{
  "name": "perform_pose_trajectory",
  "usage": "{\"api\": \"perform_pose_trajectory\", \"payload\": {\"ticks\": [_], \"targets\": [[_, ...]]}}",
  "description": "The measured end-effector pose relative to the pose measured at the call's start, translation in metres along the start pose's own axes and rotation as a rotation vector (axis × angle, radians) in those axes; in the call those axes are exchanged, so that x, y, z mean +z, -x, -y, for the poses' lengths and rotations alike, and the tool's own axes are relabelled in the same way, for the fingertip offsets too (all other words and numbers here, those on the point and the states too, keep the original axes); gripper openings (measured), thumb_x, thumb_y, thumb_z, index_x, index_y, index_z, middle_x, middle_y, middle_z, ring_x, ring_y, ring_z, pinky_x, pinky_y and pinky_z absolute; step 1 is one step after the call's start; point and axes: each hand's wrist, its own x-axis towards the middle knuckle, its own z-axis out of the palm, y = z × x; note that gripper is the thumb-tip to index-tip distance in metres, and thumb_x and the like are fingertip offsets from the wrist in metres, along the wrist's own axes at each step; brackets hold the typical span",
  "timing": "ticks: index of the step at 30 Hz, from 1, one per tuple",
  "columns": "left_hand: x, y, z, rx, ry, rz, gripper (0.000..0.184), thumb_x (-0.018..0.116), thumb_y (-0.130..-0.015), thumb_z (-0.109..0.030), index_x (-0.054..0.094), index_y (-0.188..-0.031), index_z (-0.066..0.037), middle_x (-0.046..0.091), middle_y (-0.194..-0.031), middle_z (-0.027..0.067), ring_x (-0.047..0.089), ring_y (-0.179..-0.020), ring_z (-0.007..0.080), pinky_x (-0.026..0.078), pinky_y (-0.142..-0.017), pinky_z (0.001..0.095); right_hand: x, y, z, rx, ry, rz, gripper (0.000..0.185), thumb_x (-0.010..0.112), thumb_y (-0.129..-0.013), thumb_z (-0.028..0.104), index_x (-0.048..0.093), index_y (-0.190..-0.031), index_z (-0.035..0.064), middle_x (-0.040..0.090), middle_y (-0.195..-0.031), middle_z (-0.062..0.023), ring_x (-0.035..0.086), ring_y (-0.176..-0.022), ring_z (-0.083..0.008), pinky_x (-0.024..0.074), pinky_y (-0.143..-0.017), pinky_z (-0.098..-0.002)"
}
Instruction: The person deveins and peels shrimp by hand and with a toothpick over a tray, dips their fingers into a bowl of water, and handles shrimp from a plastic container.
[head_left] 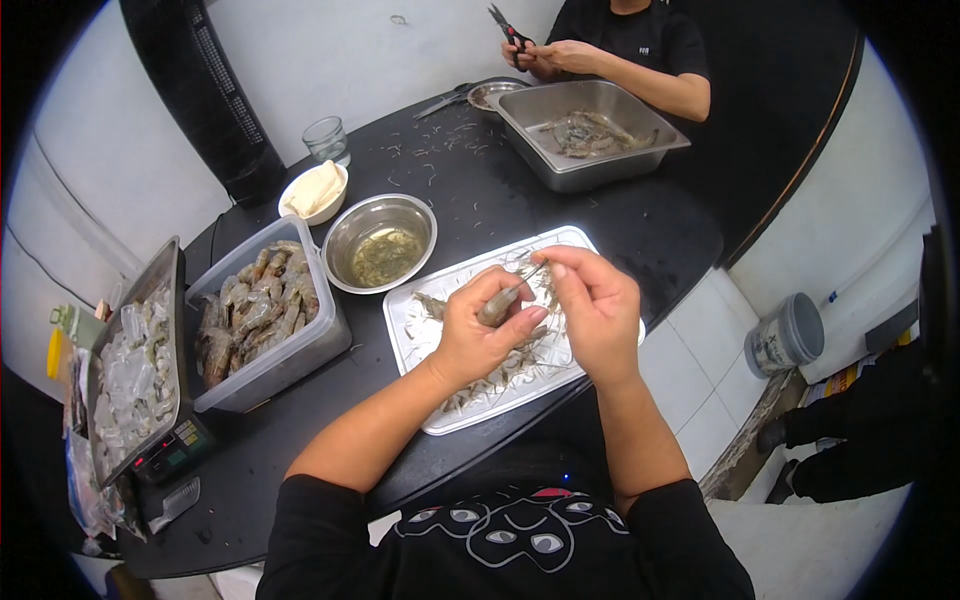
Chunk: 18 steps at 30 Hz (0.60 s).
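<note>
My left hand (465, 330) is closed around a grey raw shrimp (494, 309), gripping it between thumb and fingers. Thumb and forefinger of my right hand (600, 305) pinch a thin dark strand or pick (531, 272) that reaches toward the shrimp; its exact kind is too small to make out. Both hands are over a white tray (408, 350) strewn with shrimp legs, feelers and other scraps. Another shrimp (430, 305) lies on the tray left of my left hand.
Left of the tray stand a metal bowl (427, 222) of cloudy liquid, a plastic tub (270, 375) of shrimp and a scale (172, 450) bearing a loaded tray. Behind are a white bowl (325, 212) and a glass (325, 140). Across the table, a person holds scissors (512, 35) near a steel pan (580, 178).
</note>
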Motion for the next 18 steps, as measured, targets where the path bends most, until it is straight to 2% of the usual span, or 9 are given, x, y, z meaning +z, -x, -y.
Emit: {"api": "perform_pose_trajectory", "payload": {"ticks": [4,7,10,14,16,18], "targets": [[0.005,-0.001,0.011,0.115,0.115,-0.084,0.024,0.067,-0.083,-0.022,0.057,-0.093,-0.002,0.053,-0.081,0.0012,0.049,-0.061,0.006,0.041,-0.054,0.0202,-0.002,-0.002,-0.001,0.026,-0.034,-0.018,0.017,0.051,-0.089,0.002,0.063,-0.099,-0.0044,0.066,-0.091,-0.0085,0.058,-0.084,-0.0107,0.0452,-0.076,-0.0229],[0.001,0.002,0.003,-0.083,0.269,-0.044,0.03,0.062,-0.087,-0.031,0.054,-0.089,-0.002,0.054,-0.077,0.0011,0.051,-0.056,0.0048,0.041,-0.048,0.0183,-0.004,-0.003,-0.002,0.037,-0.052,-0.025,0.017,0.052,-0.088,0.002,0.064,-0.098,-0.0044,0.066,-0.091,-0.0083,0.058,-0.085,-0.0105,0.045,-0.076,-0.0228],[0.004,0.004,0.005,-0.059,0.318,-0.072,0.038,0.057,-0.088,-0.039,0.051,-0.082,-0.002,0.053,-0.071,0.001,0.051,-0.052,0.0038,0.039,-0.042,0.0172,-0.004,-0.003,-0.003,0.035,-0.084,-0.026,0.017,0.052,-0.088,0.002,0.064,-0.098,-0.0044,0.066,-0.091,-0.0082,0.058,-0.085,-0.0103,0.0448,-0.076,-0.0226],[0.003,0.005,0.005,-0.046,0.249,-0.07,0.043,0.053,-0.089,-0.045,0.049,-0.079,-0.003,0.052,-0.068,0.0009,0.05,-0.058,0.0054,0.04,-0.05,0.0192,-0.005,-0.002,-0.001,0.121,-0.122,-0.016,0.018,0.051,-0.089,0.003,0.064,-0.098,-0.0041,0.066,-0.093,-0.0086,0.058,-0.087,-0.011,0.0448,-0.078,-0.0233],[0.002,0.003,0.012,0.032,0.143,-0.082,0.045,0.052,-0.089,-0.047,0.05,-0.08,-0.003,0.052,-0.069,0.0011,0.049,-0.062,0.0065,0.041,-0.055,0.0201,-0.005,-0.001,-0.002,0.153,-0.178,-0.019,0.018,0.052,-0.089,0.004,0.064,-0.099,-0.0037,0.065,-0.091,-0.0066,0.056,-0.082,-0.0085,0.0442,-0.074,-0.0218],[0.002,0.002,0.005,0.022,0.12,-0.109,0.046,0.051,-0.089,-0.048,0.05,-0.08,-0.003,0.052,-0.071,0.0013,0.048,-0.065,0.007,0.041,-0.058,0.0209,-0.006,-0.001,-0.004,0.191,-0.233,-0.011,0.018,0.052,-0.089,0.005,0.064,-0.099,-0.0034,0.062,-0.085,-0.0037,0.052,-0.073,-0.0055,0.0415,-0.066,-0.0197]]}}
